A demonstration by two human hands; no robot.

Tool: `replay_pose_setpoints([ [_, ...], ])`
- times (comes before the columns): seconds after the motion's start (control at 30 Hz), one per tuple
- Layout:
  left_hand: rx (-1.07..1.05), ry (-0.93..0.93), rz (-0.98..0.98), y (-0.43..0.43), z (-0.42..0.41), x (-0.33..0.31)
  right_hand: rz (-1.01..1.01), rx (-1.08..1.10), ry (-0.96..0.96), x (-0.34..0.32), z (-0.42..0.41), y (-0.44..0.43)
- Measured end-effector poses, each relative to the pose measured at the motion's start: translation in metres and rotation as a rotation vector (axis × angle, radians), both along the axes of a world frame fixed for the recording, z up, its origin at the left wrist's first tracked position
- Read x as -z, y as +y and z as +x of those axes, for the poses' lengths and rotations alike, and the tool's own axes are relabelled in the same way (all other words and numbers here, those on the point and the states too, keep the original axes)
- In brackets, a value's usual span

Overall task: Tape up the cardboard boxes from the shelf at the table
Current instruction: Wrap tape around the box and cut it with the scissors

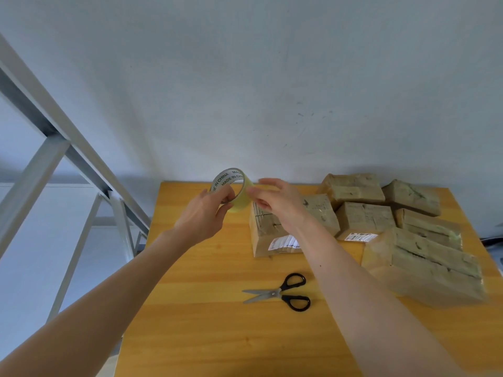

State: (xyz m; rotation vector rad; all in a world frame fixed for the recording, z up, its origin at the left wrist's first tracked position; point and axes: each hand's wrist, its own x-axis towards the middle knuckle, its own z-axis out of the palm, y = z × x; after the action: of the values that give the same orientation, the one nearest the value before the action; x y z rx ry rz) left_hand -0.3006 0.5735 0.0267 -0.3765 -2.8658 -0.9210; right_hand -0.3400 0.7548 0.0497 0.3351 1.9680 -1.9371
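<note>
Above the counter (190, 295), your left fingers (226, 198) grip the tape roll (239, 204), right fingers (268, 183) loosely touch it; one box (269, 232) looks untaped, other boxes (353, 189) look done.

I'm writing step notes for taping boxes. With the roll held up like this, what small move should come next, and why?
Probably pick the tape's free end loose with the right hand. The left hand grips the tape roll above the table, the right hand touches its outer face, no strip looks drawn out yet, and the nearest box lies just beneath, scissors lying unused.
</note>
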Motion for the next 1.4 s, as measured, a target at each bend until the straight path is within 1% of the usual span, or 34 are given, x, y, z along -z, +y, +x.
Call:
replay_pose_setpoints([
  [0.1, 0.042, -0.019, -0.028, -0.003, 0.002, 0.002, 0.059, -0.096, -0.060, -0.001, -0.003, 0.006],
  [0.2, 0.072, -0.046, -0.085, -0.006, 0.003, 0.007, 0.058, -0.145, -0.131, -0.003, -0.003, 0.009],
  [0.27, 0.067, -0.050, -0.102, -0.006, 0.003, 0.006, 0.071, -0.130, -0.129, -0.003, -0.002, 0.008],
  [0.33, 0.050, -0.067, -0.086, -0.006, 0.002, 0.005, 0.103, -0.073, -0.076, 0.000, -0.001, 0.006],
  [0.43, 0.007, -0.158, 0.007, -0.008, -0.001, 0.004, 0.133, 0.009, 0.005, 0.007, 0.004, 0.004],
  [0.53, -0.021, -0.308, 0.198, -0.008, -0.004, -0.002, 0.144, 0.065, 0.071, 0.011, 0.010, 0.002],
  [0.6, -0.061, -0.344, 0.277, -0.004, -0.004, -0.007, 0.138, 0.110, 0.101, 0.012, 0.011, 0.001],
  [0.7, -0.115, -0.302, 0.342, 0.007, 0.001, -0.007, 0.117, 0.134, 0.103, 0.011, 0.011, 0.002],
  [0.73, -0.109, -0.297, 0.336, 0.011, 0.005, -0.006, 0.111, 0.139, 0.093, 0.011, 0.012, 0.003],
  [0.8, -0.107, -0.265, 0.197, 0.014, 0.011, 0.000, 0.103, 0.155, 0.064, 0.013, 0.012, 0.003],
  [0.87, -0.132, -0.119, 0.033, 0.011, 0.012, 0.010, 0.086, 0.181, 0.017, 0.015, 0.013, 0.003],
  [0.9, -0.137, -0.024, -0.003, 0.010, 0.011, 0.013, 0.057, 0.200, -0.015, 0.016, 0.014, 0.002],
  [0.97, -0.186, 0.142, 0.038, 0.012, 0.012, 0.019, -0.041, 0.247, -0.084, 0.018, 0.015, 0.002],
  [1.0, -0.227, 0.166, 0.105, 0.013, 0.012, 0.020, -0.082, 0.265, -0.099, 0.019, 0.016, 0.002],
  [1.07, -0.324, 0.099, 0.227, 0.017, 0.011, 0.023, -0.073, 0.284, -0.080, 0.021, 0.015, 0.001],
  [1.1, -0.341, 0.049, 0.225, 0.016, 0.011, 0.025, -0.041, 0.300, -0.053, 0.022, 0.016, 0.001],
  [1.2, -0.233, 0.039, -0.013, 0.004, 0.009, 0.035, 0.043, 0.388, 0.039, 0.026, 0.017, 0.005],
  [1.3, -0.120, 0.001, -0.246, -0.005, 0.004, 0.041, 0.143, 0.386, 0.073, 0.035, 0.019, 0.011],
  [1.33, -0.088, -0.008, -0.322, -0.005, 0.003, 0.042, 0.192, 0.373, 0.073, 0.040, 0.019, 0.011],
  [1.4, -0.022, -0.004, -0.442, -0.006, 0.004, 0.046, 0.380, 0.290, 0.140, 0.052, 0.020, 0.008],
])
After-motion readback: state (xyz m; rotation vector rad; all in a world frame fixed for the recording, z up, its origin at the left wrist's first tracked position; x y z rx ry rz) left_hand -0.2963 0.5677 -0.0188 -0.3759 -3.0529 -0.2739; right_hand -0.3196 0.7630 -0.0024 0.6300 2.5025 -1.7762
